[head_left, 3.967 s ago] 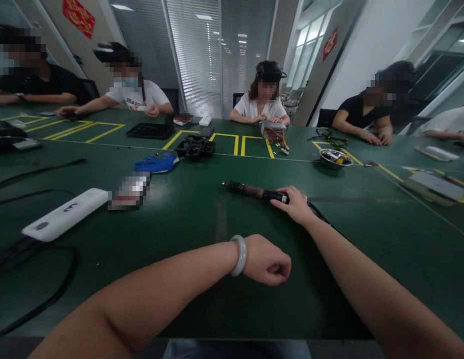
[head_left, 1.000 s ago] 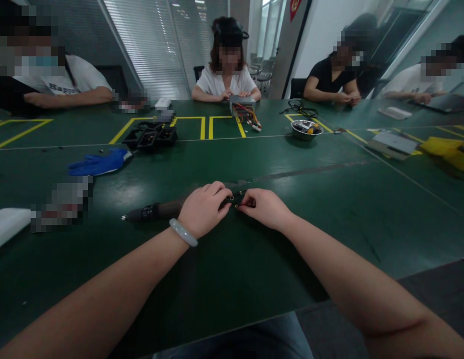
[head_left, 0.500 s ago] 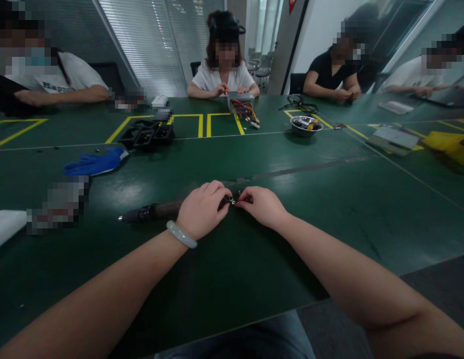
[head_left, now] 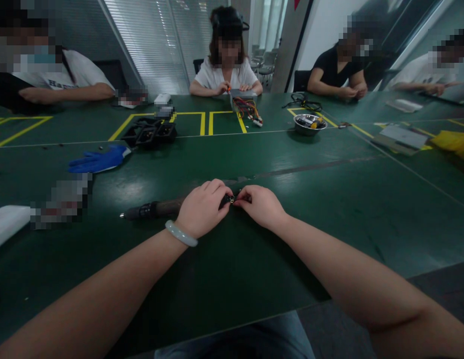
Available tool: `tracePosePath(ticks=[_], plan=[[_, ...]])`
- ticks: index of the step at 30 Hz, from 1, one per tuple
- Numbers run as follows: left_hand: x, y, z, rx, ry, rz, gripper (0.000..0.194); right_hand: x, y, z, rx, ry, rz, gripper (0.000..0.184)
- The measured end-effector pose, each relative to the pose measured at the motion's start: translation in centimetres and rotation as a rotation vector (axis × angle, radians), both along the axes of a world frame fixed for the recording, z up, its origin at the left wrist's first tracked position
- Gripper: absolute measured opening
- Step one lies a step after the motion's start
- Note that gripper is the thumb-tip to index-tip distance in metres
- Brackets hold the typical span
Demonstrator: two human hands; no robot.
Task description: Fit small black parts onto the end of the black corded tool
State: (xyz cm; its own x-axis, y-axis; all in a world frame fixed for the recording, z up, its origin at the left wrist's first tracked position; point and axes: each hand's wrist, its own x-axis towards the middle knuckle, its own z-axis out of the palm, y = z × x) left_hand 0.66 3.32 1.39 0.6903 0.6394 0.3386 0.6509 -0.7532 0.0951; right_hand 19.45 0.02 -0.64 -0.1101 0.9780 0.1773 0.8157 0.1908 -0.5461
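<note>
Green tabletop [head_left: 232, 271], pale blinds [head_left: 149, 45], power screwdriver [head_left: 151, 210]

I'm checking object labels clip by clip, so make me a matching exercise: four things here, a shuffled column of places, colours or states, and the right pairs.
1. electric screwdriver
2. glove
3. bracelet
4. bowl

A. around the left wrist
B. silvery, with small items inside
C. blue
D. partly covered by the left hand

Pairs: 1-D; 2-C; 3-A; 4-B

The lettering [head_left: 59, 84] on a white shirt [head_left: 85, 72] is too blurred to read.
</note>
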Motion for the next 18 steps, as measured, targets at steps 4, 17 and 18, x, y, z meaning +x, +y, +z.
tracePosePath(ticks=[4,17,18], plan=[[-0.01,0.07,0.00,-0.002,0.003,-0.010,0.019,0.09,0.10,-0.14,-0.020,0.068,-0.022,0.012],[-0.08,0.08,0.02,0.002,-0.008,-0.011,0.018,-0.04,0.12,-0.33,-0.004,0.016,-0.027,0.010],[-0.08,0.09,-0.01,0.002,-0.010,-0.011,0.018,-0.03,0.12,-0.36,-0.012,0.032,-0.030,0.009]])
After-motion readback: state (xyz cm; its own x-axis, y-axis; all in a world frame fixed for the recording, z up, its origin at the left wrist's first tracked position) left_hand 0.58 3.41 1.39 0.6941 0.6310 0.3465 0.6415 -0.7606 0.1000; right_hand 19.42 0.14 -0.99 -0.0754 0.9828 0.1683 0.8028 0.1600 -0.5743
